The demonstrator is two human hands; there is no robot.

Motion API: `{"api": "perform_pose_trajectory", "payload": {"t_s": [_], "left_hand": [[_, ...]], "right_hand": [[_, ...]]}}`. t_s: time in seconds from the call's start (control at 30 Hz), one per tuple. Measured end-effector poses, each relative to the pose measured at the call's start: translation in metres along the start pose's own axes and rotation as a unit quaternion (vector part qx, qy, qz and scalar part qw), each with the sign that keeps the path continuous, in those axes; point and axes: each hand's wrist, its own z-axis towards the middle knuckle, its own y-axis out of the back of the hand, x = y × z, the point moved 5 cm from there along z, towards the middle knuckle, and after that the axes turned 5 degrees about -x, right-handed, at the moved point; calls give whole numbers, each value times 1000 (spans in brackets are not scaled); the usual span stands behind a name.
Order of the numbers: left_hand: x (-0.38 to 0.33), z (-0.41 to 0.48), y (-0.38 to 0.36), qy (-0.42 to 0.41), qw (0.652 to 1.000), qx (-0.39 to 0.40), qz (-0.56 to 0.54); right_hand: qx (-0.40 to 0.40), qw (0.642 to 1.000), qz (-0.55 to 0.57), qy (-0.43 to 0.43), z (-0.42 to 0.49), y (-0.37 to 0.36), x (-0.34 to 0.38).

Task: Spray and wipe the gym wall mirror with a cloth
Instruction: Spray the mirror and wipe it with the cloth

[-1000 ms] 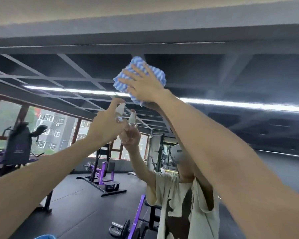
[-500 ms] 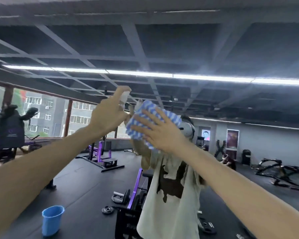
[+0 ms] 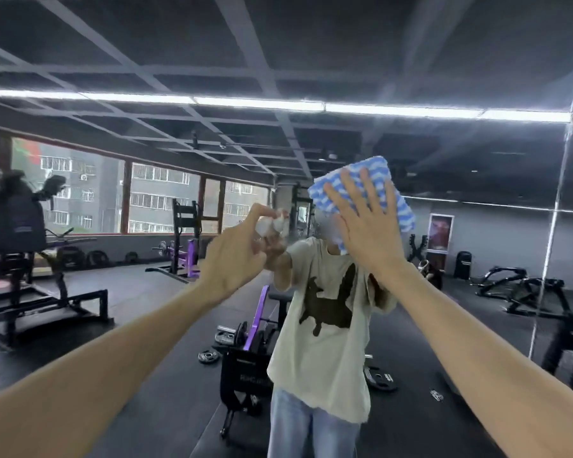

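Fingers (image 3: 348,190) spread straight and flat are pressed on a blue-and-white striped cloth (image 3: 376,173), which is held against the gym wall mirror (image 3: 477,233) by the right hand (image 3: 366,226) at about head height. The left hand (image 3: 232,256) is curled round a small spray bottle (image 3: 262,226), forefinger laid over its top, the nozzle kept close to the glass just left of the cloth. Reflected weight machines (image 3: 186,246) and ceiling lights (image 3: 258,103) are seen around both arms. No mist or streaks can be made out, so the cleaned area cannot be judged — the work appears to be in mid-course, with the lower glass and the panel past the seam (image 3: 556,206) seemingly left to be wiped.
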Motion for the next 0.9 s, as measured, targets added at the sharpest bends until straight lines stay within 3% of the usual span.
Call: {"api": "perform_pose_trajectory", "payload": {"t_s": [0.1,0.23,0.37,0.53,0.67,0.7,0.73,0.8,0.83,0.9], "left_hand": [[4,-7,-5,26,1000,5,-3],[25,-19,2,54,998,-7,39],[45,-45,4,81,996,-13,20],[65,-46,8,121,992,-20,-29],[81,-38,14,171,981,-66,-70],[81,-37,15,167,981,-66,-76],[81,-36,15,162,981,-62,-81],[84,-34,17,166,980,-51,-93],[86,-32,19,169,980,-43,-94],[86,-27,22,165,982,-25,-91]], "right_hand": [[11,1000,13,-1,13,1,-8],[-8,983,66,-168,60,1,6],[2,999,45,13,45,-12,104],[50,995,31,76,74,-15,95],[-3,990,66,-124,118,-9,77],[-12,991,49,-125,104,-9,97],[-10,997,34,-71,77,-11,128],[41,986,48,155,-14,-19,193],[87,959,65,263,-65,-22,214],[141,912,70,379,-109,-19,217]]}}
